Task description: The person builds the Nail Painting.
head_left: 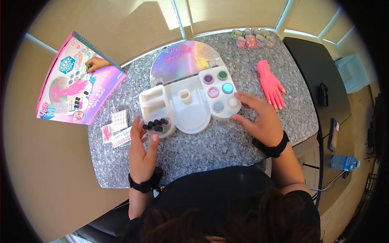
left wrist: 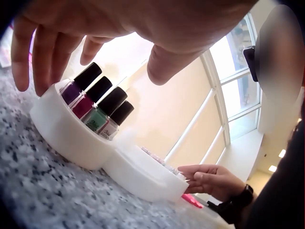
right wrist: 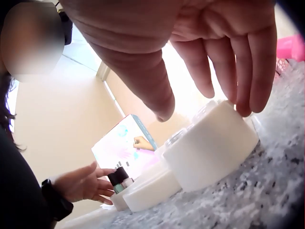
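A white nail-art station stands on the table with its shiny holographic lid raised at the back. My left hand is at its left end, fingers extended beside several black-capped nail polish bottles in purple, magenta, green and pale pink. At the right end my right hand has thumb and fingers spread around the edge of the rounded section. Small round glitter pots in purple, green, teal, pink and white sit in that section. In the right wrist view, the fingertips are right at the station's white wall.
A colourful product box stands at the left. Nail sheets lie near the left edge. A pink hand form lies to the right, with several small jars behind. A water bottle and phone are farther right.
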Demonstrator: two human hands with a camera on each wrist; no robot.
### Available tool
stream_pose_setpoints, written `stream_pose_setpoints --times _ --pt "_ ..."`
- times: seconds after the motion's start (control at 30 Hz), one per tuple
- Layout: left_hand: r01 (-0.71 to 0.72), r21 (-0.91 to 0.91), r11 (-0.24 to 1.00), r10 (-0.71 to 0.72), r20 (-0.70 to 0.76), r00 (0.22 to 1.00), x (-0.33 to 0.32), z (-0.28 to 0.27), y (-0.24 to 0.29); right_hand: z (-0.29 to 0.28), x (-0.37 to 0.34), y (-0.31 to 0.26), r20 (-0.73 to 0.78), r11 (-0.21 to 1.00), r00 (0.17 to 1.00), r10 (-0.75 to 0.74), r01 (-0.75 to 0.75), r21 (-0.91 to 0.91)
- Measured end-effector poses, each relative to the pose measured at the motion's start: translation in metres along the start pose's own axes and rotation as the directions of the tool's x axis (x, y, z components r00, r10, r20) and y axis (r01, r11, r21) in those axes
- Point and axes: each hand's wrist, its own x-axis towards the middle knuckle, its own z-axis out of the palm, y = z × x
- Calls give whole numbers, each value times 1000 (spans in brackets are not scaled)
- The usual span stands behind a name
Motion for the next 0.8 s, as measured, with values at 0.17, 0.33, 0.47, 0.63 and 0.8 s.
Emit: stream_pose_setpoints --times 0.17,0.33,0.47,0.63,0.8 --pt "8 62 998 10 -275 961 -5 -12 -8 -43 51 6 36 991 993 -112 114 -64" --pt "-283 -20 959 246 -437 865 -9 -14 8 -73 166 59 42 894 971 -237 235 -381" --pt "-418 26 908 407 -294 865 -12 -6 27 -59 243 102 158 827 987 -15 101 -553" --pt "-477 68 876 482 -155 863 -16 -4 34 -31 267 99 182 583 919 348 -60 -810" --pt "-339 -9 941 330 -203 922 -20 -5 34 -20 261 133 140 664 984 108 33 -747"
